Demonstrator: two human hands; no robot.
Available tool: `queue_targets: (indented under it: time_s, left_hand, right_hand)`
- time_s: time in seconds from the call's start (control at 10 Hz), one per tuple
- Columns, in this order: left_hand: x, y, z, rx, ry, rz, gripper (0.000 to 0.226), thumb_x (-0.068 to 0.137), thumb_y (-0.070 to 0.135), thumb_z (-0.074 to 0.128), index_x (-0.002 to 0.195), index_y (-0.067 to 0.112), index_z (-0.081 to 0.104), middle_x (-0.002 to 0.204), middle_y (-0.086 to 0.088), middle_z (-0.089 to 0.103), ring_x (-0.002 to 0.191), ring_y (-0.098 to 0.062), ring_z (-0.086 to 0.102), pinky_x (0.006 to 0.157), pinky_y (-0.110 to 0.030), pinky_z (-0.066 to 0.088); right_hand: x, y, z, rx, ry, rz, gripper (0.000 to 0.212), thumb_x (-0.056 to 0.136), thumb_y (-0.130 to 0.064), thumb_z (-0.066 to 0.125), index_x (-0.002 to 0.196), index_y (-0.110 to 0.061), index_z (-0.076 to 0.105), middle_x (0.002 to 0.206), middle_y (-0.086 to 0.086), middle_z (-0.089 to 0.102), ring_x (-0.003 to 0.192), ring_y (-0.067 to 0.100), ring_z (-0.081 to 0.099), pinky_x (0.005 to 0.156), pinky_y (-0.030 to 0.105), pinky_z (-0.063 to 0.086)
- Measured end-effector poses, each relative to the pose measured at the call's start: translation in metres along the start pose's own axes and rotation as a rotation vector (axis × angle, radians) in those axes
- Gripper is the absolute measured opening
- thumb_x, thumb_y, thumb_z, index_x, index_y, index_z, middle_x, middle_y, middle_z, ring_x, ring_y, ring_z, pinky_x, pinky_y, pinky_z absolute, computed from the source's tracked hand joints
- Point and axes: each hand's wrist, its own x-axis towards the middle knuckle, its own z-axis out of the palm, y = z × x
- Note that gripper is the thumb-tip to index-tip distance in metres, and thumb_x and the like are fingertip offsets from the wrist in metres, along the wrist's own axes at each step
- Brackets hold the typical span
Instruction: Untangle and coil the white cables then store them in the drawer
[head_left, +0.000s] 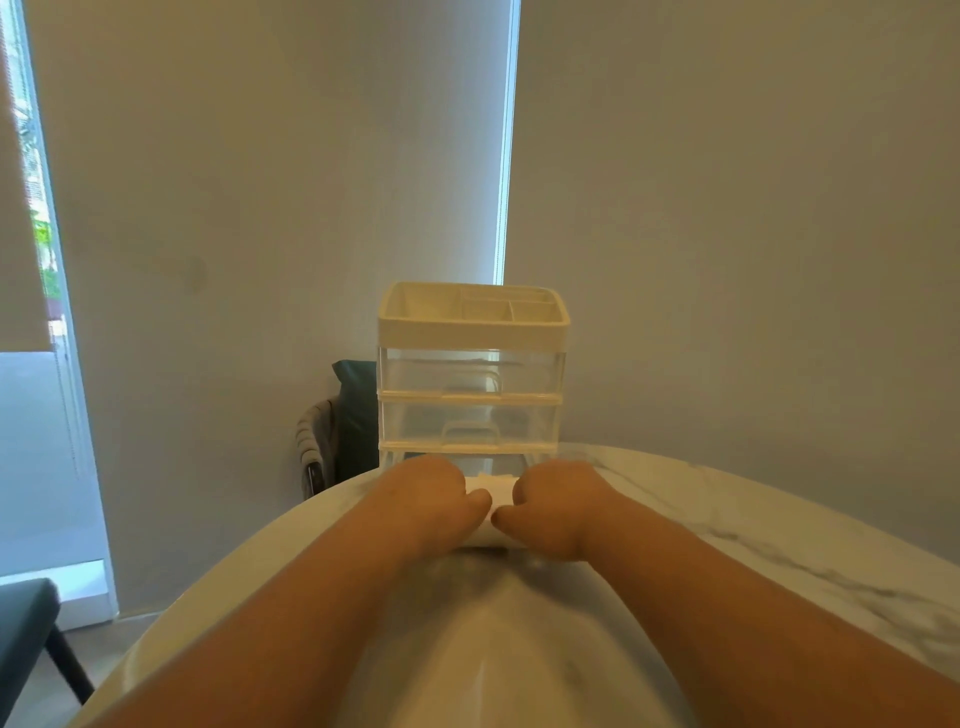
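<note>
The white marble-patterned desk (779, 530) lay nearest, with both bare forearms (322, 597) reaching over it toward the clear plastic three-drawer organiser with a cream top tray (470, 374). The organiser's lowest drawer (535, 458) appeared pulled out. Directly in front of it, the left hand (436, 493) and right hand (558, 501) sat side by side, thumbs nearly touching. Each grip was curled closed on a white mass between them, judged to be the white cables (491, 501). How far either hand wrapped it could not be seen.

Risks noted:
- The coil could spring loose on release, hang over the drawer front and jam the closing.
- The organiser looked light and stood unbraced, so a hard push could slide it away from the hands.
</note>
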Motion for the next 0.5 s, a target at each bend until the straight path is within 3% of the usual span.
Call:
queue_targets:
  time_s: [0.1,0.2,0.3,0.4,0.5]
  left_hand:
    - [0.006,0.004,0.004,0.054,0.003,-0.015,0.029,0.098,0.040,0.049,0.115,0.020,0.060,0.109,-0.002,0.062,0.102,-0.018,0.059,0.091,-0.031,0.048]
    - [0.020,0.010,0.002,0.010,-0.044,-0.025,0.028,0.095,0.041,0.053,0.117,0.027,0.061,0.122,0.000,0.061,0.113,-0.017,0.057,0.105,-0.037,0.042]
    - [0.019,0.011,-0.008,-0.052,0.158,0.109,0.029,0.087,0.065,0.051,0.081,0.037,0.051,0.075,0.002,0.055,0.084,-0.006,0.055,0.064,-0.018,0.048]
    - [0.001,0.017,-0.035,-0.361,0.260,0.262,0.034,0.091,0.044,0.050,0.095,0.010,0.044,0.092,-0.002,0.051,0.087,-0.044,0.037,0.090,-0.070,0.013]
    - [0.020,0.029,-0.078,-0.658,0.025,0.088,0.027,0.099,0.033,0.043,0.106,0.016,0.064,0.109,-0.003,0.061,0.100,-0.020,0.057,0.093,-0.034,0.043]
  right_hand:
    - [-0.005,-0.001,0.002,0.019,-0.001,-0.036,0.048,0.102,-0.048,0.031,0.116,-0.015,0.064,0.111,0.012,0.063,0.102,0.027,0.055,0.088,0.039,0.035]
    - [-0.003,0.003,-0.014,0.133,0.007,-0.026,0.043,0.106,-0.040,0.029,0.129,-0.015,0.054,0.129,0.017,0.058,0.119,0.035,0.053,0.101,0.046,0.036]
    - [-0.005,0.008,-0.027,0.198,-0.070,0.103,0.036,0.098,-0.039,0.042,0.116,-0.015,0.062,0.116,0.012,0.063,0.112,0.033,0.060,0.095,0.043,0.046]
    - [0.017,0.013,-0.017,0.238,-0.152,0.244,0.029,0.103,-0.036,0.042,0.117,-0.024,0.064,0.110,0.001,0.066,0.111,0.018,0.063,0.092,0.035,0.050]
    - [0.040,0.027,-0.032,0.624,-0.017,0.273,0.042,0.101,-0.044,0.045,0.138,-0.027,0.057,0.136,-0.008,0.060,0.129,0.013,0.053,0.107,0.027,0.040]
